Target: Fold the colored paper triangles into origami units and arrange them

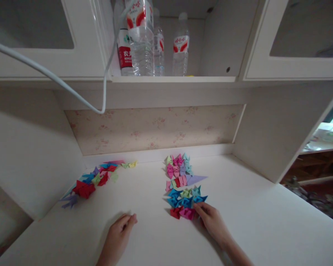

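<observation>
- Toward the middle of the white tabletop, folded paper pieces sit in rows, a red and a pink one nearest the person.
- At the right end of this front row, the right hand has its fingertips; I cannot tell whether they pinch a piece.
- Left of the rows, the left hand curls, thumb against fingers.
- Farther left lies a loose heap of folded paper.

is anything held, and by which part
The left hand shows nothing. The right hand is at the right edge of the front pink folded paper; whether it grips cannot be told.
</observation>
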`<state>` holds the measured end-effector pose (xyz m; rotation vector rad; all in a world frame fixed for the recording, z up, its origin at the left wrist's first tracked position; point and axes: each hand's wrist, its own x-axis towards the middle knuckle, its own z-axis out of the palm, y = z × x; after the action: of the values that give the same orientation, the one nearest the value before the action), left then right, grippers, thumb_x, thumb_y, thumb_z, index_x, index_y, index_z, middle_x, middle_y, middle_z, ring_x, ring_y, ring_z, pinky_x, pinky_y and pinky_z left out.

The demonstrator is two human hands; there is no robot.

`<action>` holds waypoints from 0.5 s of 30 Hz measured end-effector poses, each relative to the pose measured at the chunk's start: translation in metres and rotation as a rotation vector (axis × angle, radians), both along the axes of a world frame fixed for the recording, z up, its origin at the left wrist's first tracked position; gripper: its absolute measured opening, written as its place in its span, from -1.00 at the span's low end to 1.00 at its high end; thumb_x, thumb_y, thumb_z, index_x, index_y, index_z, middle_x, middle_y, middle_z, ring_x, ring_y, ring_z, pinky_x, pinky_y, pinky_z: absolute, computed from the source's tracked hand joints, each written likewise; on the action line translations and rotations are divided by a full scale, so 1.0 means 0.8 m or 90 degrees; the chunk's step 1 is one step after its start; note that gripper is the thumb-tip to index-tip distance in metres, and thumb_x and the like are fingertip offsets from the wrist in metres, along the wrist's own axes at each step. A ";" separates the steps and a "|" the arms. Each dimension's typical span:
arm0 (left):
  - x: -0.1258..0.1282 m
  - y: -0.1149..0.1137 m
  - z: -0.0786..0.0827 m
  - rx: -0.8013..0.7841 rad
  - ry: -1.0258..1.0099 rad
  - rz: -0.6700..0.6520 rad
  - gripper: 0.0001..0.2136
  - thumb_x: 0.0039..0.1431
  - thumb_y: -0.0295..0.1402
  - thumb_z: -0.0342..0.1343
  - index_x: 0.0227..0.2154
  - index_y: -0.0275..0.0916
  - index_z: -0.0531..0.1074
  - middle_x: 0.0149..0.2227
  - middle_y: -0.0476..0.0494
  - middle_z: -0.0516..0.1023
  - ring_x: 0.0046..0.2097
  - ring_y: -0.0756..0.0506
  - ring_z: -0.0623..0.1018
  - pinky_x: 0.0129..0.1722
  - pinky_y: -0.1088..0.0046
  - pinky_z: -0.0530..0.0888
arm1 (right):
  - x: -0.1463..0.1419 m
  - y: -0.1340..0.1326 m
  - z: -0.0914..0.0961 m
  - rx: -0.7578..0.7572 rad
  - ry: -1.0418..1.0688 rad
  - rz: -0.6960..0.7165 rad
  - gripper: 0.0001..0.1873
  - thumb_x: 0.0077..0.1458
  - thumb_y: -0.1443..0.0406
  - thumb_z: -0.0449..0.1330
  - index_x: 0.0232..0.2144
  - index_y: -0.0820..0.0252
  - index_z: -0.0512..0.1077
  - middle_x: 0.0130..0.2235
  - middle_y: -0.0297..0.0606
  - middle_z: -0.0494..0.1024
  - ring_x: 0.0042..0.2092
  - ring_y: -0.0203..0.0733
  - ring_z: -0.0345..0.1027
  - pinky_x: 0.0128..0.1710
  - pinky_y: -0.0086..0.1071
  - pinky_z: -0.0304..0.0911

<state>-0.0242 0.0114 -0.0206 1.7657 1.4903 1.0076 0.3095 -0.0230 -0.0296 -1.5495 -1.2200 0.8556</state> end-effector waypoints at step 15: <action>0.002 0.002 0.001 -0.043 -0.005 0.048 -0.54 0.09 0.09 -0.04 -0.54 -0.21 0.49 -0.51 -0.05 0.52 -0.36 -0.13 0.51 -0.33 0.44 0.41 | -0.017 -0.023 0.005 0.078 -0.165 -0.050 -0.64 0.15 0.02 0.05 -0.27 0.10 0.51 -0.59 -0.31 0.47 -0.55 -0.17 0.31 -0.49 -0.38 0.10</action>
<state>-0.0226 0.0132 -0.0197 1.6683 1.5774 0.9889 0.2961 -0.0417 -0.0255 -1.6314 -1.3588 0.5301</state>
